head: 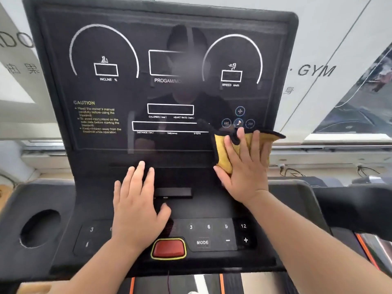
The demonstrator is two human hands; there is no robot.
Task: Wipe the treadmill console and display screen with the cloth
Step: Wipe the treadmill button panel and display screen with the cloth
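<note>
Your right hand (244,166) lies flat on a yellow microfibre cloth with a dark stitched border (222,153), pressing it against the lower right corner of the black glossy display screen (169,92) of the treadmill. Your fingers (254,145) are stretched out and slightly spread, palm down on the fabric, not curled around it; your thumb points left along the cloth's lower edge. The cloth sits just below the ring of round media buttons (238,123), and its upper right corner pokes out past the screen's right edge. Your left hand (135,202) holds nothing and rests open on the matte black console (212,206), fingers extended and close together, the tips reaching the dark ledge at the foot of the screen, thumb spread towards the right beside a small black rectangular slot (174,193). The two hands are near each other but apart. Below your left wrist sits a red oval stop button with a yellow rim (168,248), and to its right a dark keypad (218,233) shows 3, 6, 9, 12, MODE, minus and plus. A round cup-holder recess (40,228) opens in the console's left wing. The screen is unlit, with white printed arcs for incline and speed, and it reflects a dim figure. Behind it stands a white panel printed with GYM (317,70).
</note>
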